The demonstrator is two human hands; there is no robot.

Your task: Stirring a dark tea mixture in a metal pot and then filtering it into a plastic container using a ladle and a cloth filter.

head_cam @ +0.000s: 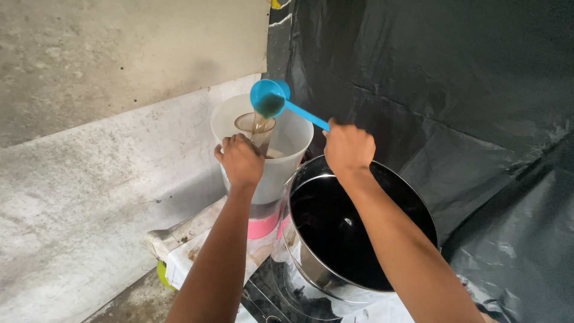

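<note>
My right hand point(348, 146) grips the handle of a blue plastic ladle point(268, 98), tilted so a brownish liquid runs from its bowl. The stream falls into a clear plastic cup point(252, 124) that my left hand point(240, 160) holds over a white translucent bucket point(296, 140). Just to the right stands a large steel pot point(418, 206) holding dark liquid, under my right forearm.
The bucket stands on a pink base point(263, 227) set on a white cloth-covered ledge point(179, 263). A grey concrete wall point(89, 119) fills the left. Black plastic sheeting point(448, 90) hangs behind and to the right of the pot.
</note>
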